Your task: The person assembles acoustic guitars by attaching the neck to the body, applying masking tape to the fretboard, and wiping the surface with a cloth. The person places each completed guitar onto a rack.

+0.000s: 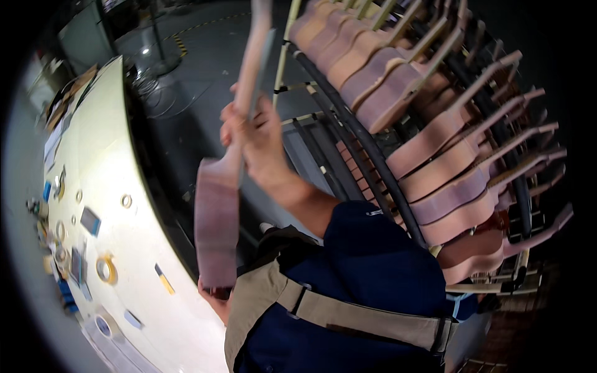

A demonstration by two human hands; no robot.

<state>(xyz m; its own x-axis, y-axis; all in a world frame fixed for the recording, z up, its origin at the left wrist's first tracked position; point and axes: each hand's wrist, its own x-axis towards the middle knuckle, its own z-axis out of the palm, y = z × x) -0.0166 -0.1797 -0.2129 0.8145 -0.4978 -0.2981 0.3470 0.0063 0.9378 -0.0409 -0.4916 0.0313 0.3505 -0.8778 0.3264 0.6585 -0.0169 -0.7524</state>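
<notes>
An unfinished guitar (216,230) is upright in front of me, seen edge-on, its bare pinkish wood body low and its neck rising past the upper edge. My right hand (258,140) is closed around the neck, just above the body. At the body's bottom end my left hand (214,303) grips from beneath; most of its fingers are hidden behind the wood and my apron strap. The guitar is between the table on the left and a rack of similar guitars on the right.
A long pale table (149,248) curves along the left, bearing tape rolls (106,269), a yellow-and-dark blade-like tool (164,279) and small blocks (90,221). At right, a padded rack (367,149) holds several raw guitar bodies (444,180), necks pointing outward. Wires (152,93) lie on the grey floor.
</notes>
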